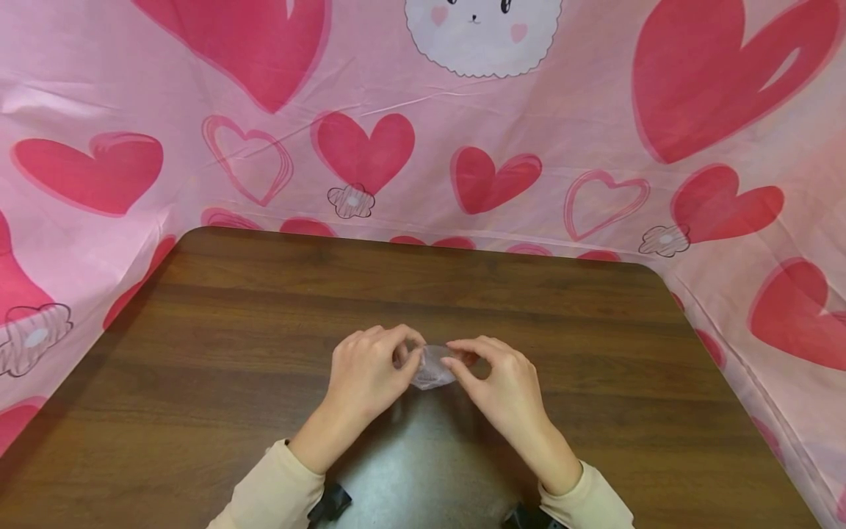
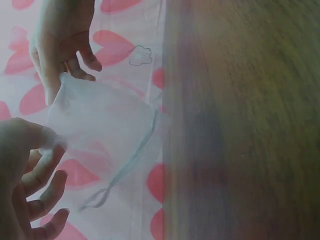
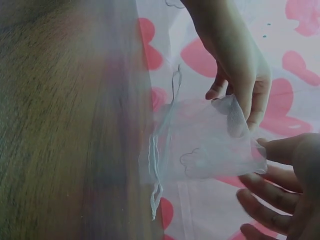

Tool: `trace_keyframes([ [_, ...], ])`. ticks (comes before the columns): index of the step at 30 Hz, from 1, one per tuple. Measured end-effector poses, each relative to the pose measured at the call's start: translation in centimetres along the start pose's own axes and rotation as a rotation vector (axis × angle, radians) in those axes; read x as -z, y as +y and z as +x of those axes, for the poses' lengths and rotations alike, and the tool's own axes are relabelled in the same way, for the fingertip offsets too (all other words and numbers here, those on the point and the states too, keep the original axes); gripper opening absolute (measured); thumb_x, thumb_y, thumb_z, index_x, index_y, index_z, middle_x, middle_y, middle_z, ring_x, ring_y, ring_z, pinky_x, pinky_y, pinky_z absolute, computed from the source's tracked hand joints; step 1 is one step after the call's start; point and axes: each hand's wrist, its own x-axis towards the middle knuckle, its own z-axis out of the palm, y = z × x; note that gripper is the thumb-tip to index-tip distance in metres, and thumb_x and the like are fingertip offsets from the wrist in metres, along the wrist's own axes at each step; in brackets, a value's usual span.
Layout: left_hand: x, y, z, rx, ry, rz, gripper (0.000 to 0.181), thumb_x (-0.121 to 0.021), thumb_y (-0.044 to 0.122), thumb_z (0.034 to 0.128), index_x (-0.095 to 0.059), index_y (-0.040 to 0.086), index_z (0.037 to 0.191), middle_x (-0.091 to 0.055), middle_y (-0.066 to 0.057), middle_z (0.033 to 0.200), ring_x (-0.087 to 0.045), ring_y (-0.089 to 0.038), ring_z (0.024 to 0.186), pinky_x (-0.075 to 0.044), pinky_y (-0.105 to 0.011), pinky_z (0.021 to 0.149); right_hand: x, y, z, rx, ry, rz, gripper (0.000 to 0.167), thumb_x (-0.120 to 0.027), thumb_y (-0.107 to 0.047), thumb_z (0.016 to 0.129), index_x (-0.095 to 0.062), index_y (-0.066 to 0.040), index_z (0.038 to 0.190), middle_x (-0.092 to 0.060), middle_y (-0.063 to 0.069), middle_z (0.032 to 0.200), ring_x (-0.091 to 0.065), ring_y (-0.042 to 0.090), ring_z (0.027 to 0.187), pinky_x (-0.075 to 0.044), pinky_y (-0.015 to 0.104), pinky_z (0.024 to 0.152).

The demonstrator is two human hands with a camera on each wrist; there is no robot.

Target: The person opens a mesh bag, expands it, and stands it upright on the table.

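A small sheer white drawstring pouch hangs between my two hands above the table. My left hand pinches one corner of it between thumb and forefinger. The opposite corner is pinched by my right hand. In the left wrist view the pouch is see-through, its pale drawstring running along the edge away from the fingers. The right wrist view shows the drawstring with loops at both ends. Nothing can be made out inside the pouch.
The dark wooden table has rounded far corners. A pink cloth printed with hearts rises behind it and along both sides. Black straps sit at the wrists below the beige sleeves.
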Motion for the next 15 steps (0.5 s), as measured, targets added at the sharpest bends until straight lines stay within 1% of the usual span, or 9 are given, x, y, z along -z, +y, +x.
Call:
trace_keyframes([
  [3, 0.03, -0.01, 0.05, 0.005, 0.019, -0.003, 0.012, -0.081, 0.018, 0.0776, -0.074, 0.026, 0.084, -0.056, 0.016, 0.061, -0.048, -0.005, 0.054, -0.039, -0.025, 0.052, -0.04, 0.02, -0.02, -0.007, -0.024, -0.017, 0.023, -0.085, -0.021, 0.079, -0.078, -0.014, 0.100, -0.066, -0.011, 0.079, -0.063, 0.005, 0.075, -0.050, 0.032, 0.062],
  [5, 0.06, 0.01, 0.06, 0.009, 0.027, -0.012, 0.012, -0.080, 0.018, 0.0778, -0.074, 0.026, 0.084, -0.057, 0.016, 0.062, -0.049, -0.006, 0.054, -0.039, -0.026, 0.051, -0.05, 0.06, -0.08, -0.010, -0.033, -0.029, 0.021, -0.084, -0.019, 0.080, -0.078, -0.014, 0.100, -0.068, -0.010, 0.081, -0.065, 0.007, 0.076, -0.051, 0.033, 0.062],
  [8, 0.07, 0.06, 0.09, 0.015, 0.031, -0.028, 0.011, -0.080, 0.019, 0.0789, -0.074, 0.025, 0.085, -0.059, 0.016, 0.063, -0.050, -0.006, 0.055, -0.040, -0.026, 0.050, -0.03, 0.10, -0.10, -0.012, -0.024, -0.040, 0.015, -0.083, -0.014, 0.081, -0.079, -0.016, 0.094, -0.071, -0.009, 0.083, -0.068, 0.010, 0.079, -0.053, 0.036, 0.064],
  [12, 0.06, 0.12, 0.07, 0.023, 0.020, -0.036, 0.009, -0.080, 0.021, 0.0798, -0.074, 0.025, 0.086, -0.061, 0.015, 0.064, -0.050, -0.006, 0.056, -0.039, -0.026, 0.050, 0.02, 0.11, 0.01, -0.027, 0.002, -0.050, 0.011, -0.084, -0.012, 0.080, -0.079, -0.018, 0.087, -0.072, -0.009, 0.082, -0.070, 0.013, 0.081, -0.053, 0.038, 0.065],
  [15, 0.05, 0.12, 0.03, 0.021, -0.009, -0.047, 0.011, -0.081, 0.022, 0.0791, -0.074, 0.025, 0.087, -0.062, 0.015, 0.067, -0.050, -0.006, 0.058, -0.039, -0.026, 0.051, 0.08, 0.15, 0.04, -0.043, 0.019, -0.054, 0.012, -0.085, -0.011, 0.079, -0.079, -0.018, 0.086, -0.072, -0.009, 0.081, -0.070, 0.014, 0.080, -0.053, 0.038, 0.065],
])
